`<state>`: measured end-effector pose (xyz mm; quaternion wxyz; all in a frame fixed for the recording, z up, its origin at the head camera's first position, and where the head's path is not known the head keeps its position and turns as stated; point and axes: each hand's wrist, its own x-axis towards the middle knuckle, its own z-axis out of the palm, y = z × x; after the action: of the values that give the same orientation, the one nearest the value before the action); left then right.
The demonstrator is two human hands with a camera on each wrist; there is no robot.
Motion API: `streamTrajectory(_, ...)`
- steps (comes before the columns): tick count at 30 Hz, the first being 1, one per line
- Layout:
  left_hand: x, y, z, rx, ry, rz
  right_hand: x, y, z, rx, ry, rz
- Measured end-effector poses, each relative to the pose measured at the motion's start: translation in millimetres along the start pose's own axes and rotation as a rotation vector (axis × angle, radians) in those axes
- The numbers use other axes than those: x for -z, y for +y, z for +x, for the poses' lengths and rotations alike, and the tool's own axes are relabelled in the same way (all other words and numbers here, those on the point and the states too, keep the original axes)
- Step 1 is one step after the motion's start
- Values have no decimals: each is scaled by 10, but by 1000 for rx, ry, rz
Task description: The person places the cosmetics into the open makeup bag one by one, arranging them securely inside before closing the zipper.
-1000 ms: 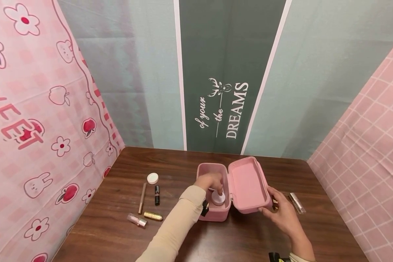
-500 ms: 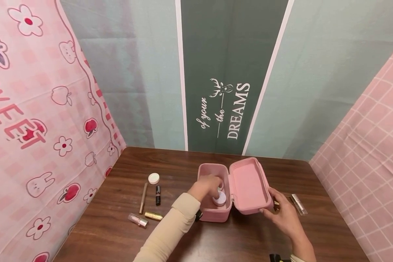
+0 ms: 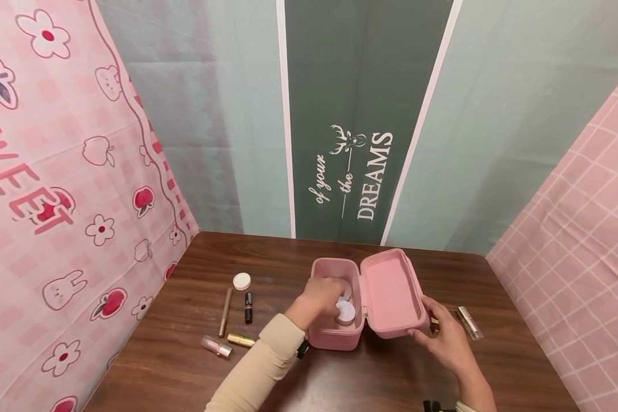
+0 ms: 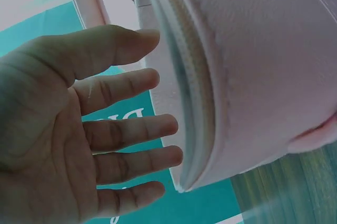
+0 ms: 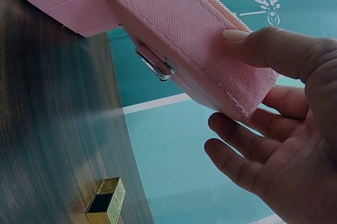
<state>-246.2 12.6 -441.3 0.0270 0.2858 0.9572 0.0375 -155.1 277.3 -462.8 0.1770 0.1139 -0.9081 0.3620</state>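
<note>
A pink zippered cosmetic case (image 3: 335,340) stands on the table with its lid (image 3: 391,292) swung out to the right. My left hand (image 3: 323,294) reaches over the case's left rim, and in the left wrist view its fingers are extended and apart, holding nothing. Inside the case lies a round lilac-white compact-like container (image 3: 346,313), just right of that hand. Another round item behind it is partly hidden by the fingers. My right hand (image 3: 445,335) grips the lid's outer corner, thumb on the side wall (image 5: 210,56) and fingers beneath.
Left of the case lie a round white lid-like disc (image 3: 242,281), a slim brown pencil (image 3: 225,312), a black lipstick (image 3: 248,308), a gold tube (image 3: 241,340) and a pink clear-capped tube (image 3: 217,347). Right are a silver-and-clear tube (image 3: 470,322) and a gold block (image 5: 108,203).
My left hand has drawn back leftward from the round lilac-white container, which now lies uncovered in the case. My right hand keeps its grip on the lid.
</note>
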Motion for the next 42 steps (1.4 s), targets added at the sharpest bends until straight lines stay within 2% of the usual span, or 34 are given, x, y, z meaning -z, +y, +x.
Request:
streamTrajectory(8, 53, -93, -144, 54, 17, 39, -8, 25, 2, -3, -10, 7)
streamTrajectory(14, 100, -188, -242, 39, 41, 56, 0, 23, -6, -11, -12, 15)
streamTrajectory(19, 189, -267, -322, 32, 39, 25, 3, 16, -5, -6, -3, 11)
streamTrajectory(24, 214, -393, -374, 44, 29, -8, -10, 26, -2, 5, 3, 3)
streamTrajectory(33, 173, -622, -455, 36, 54, -80, -21, 46, -19, 9, 13, -25)
streamTrajectory(42, 46, -844, -577, 85, 72, -103, -23, 52, -12, 12, 13, -34)
